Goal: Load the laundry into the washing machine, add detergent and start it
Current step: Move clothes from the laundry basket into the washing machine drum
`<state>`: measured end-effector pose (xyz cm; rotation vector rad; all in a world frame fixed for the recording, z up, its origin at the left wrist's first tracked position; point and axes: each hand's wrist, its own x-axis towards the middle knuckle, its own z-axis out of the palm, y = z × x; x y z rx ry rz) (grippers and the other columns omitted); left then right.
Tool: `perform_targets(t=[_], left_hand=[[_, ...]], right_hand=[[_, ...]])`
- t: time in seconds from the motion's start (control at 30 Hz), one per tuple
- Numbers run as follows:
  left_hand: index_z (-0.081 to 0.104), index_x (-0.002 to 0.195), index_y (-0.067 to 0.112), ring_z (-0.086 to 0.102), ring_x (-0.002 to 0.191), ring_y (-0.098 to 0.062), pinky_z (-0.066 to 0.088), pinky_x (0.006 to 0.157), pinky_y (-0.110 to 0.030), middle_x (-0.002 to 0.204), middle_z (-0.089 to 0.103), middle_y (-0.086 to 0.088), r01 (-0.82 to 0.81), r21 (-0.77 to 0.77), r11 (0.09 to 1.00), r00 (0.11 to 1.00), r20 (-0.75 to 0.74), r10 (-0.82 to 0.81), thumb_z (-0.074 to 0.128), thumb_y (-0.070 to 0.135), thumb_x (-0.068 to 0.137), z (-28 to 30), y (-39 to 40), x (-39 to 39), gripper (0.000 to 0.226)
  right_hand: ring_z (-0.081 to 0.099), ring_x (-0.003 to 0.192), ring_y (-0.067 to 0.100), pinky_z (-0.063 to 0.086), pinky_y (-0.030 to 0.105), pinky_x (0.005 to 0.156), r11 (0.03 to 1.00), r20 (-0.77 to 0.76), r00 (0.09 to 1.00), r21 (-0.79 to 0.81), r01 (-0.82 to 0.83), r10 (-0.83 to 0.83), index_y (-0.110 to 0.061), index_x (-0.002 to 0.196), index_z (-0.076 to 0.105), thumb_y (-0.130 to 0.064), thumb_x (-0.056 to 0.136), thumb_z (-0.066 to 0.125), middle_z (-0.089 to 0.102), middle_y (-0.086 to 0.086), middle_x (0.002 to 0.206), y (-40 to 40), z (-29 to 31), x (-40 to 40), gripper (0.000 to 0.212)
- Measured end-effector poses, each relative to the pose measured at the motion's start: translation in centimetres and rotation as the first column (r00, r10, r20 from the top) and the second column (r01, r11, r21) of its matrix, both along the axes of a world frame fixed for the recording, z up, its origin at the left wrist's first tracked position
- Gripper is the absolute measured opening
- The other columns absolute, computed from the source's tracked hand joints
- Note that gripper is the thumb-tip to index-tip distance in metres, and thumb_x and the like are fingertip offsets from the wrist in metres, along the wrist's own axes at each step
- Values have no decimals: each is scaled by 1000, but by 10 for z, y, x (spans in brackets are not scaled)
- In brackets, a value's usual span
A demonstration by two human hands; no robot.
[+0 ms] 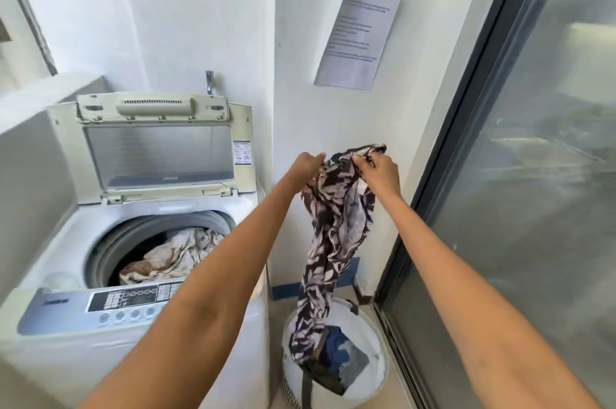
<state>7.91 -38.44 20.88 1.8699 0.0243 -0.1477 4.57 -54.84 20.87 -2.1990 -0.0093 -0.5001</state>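
Both hands are raised near the middle of the view, pinching the top of a dark leaf-patterned garment (333, 242). The left hand (308, 166) grips its upper edge at ten o'clock of the cloth, the right hand (380, 171) grips it at one o'clock, fingers curled into the fabric. The garment hangs straight down between the forearms, its tail reaching into the white laundry basket (373, 385) on the floor at five o'clock. At eight o'clock stands the washing machine (83, 242), lid (160, 148) up, a pale cloth (176, 255) lying in its drum.
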Motion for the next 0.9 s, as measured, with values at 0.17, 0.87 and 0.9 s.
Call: perform_targets(t=[0.17,0.87,0.9], left_hand=[[57,105,20,56,73,-10,47,69,-28,93,58,2,233,145,962,966,78,-246,54,53,89,19,3,-34,37],[67,77,14,70,65,-35,60,64,-44,77,68,-14,-539,-278,795,758,253,602,50,-4,77,83,147,-38,25],[67,81,12,69,58,-31,60,57,-42,74,67,-14,-474,-341,812,795,232,561,48,-6,79,90,150,-42,26]], right_hand=[[22,46,12,16,31,48,1000,58,998,30,-2,1,-19,52,25,-37,83,69,25,-4,48,23,35,-6,57],[70,67,29,61,39,69,985,-61,998,167,40,-30,-17,78,68,0,81,58,71,10,85,105,104,-5,20],[70,67,27,61,39,66,963,-60,997,267,-28,45,-17,72,67,1,81,58,71,11,88,131,110,-6,22]])
